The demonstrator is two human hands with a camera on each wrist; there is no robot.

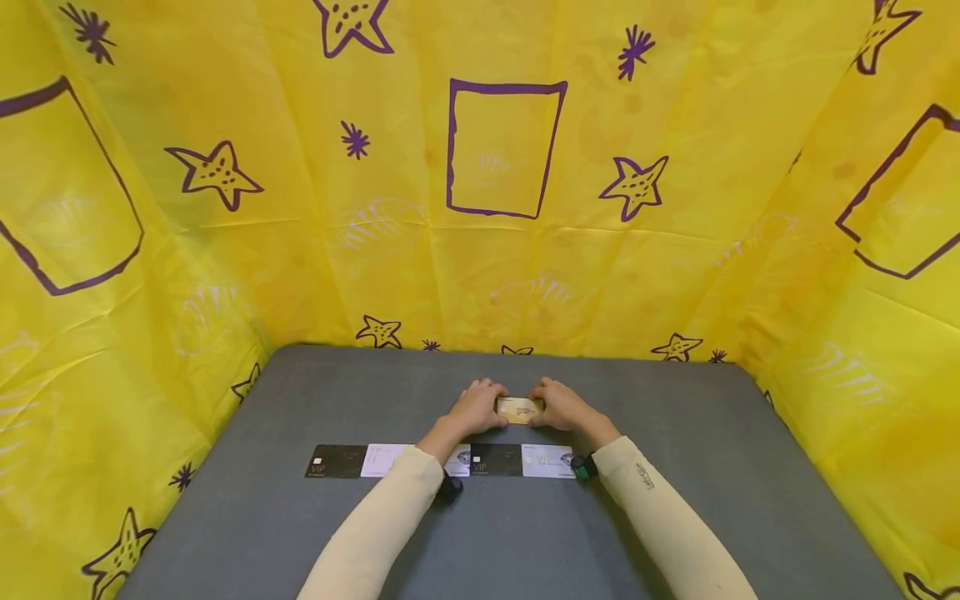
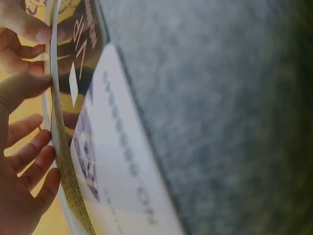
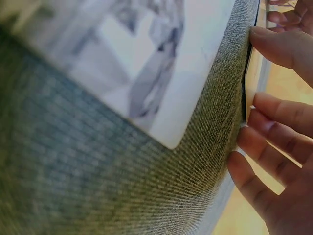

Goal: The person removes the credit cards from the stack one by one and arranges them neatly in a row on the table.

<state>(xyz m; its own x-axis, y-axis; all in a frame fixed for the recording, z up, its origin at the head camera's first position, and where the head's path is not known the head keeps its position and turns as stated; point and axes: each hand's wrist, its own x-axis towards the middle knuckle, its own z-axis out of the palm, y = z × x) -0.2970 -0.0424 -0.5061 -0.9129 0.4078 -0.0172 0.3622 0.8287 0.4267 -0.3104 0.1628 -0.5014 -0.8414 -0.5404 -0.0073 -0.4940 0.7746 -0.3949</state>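
A gold-coloured card (image 1: pixel 519 410) lies flat on the grey table, beyond a row of other cards. My left hand (image 1: pixel 480 407) pinches its left end between thumb and fingers. At the right end, my right hand (image 1: pixel 562 406) does the same with its thumb on the near corner. The right wrist view shows the thin edge of the card between the right thumb (image 3: pixel 279 46) and forefinger. Both hands also appear in the left wrist view, where the left fingers (image 2: pixel 34 152) are spread close over the table surface.
Nearer me, a row holds a black card (image 1: pixel 335 461), a white card (image 1: pixel 382 460), another black card (image 1: pixel 496 461) and a white VIP card (image 1: pixel 546 461). My left forearm covers part of this row. Yellow patterned cloth (image 1: pixel 495 275) walls the table's back and sides.
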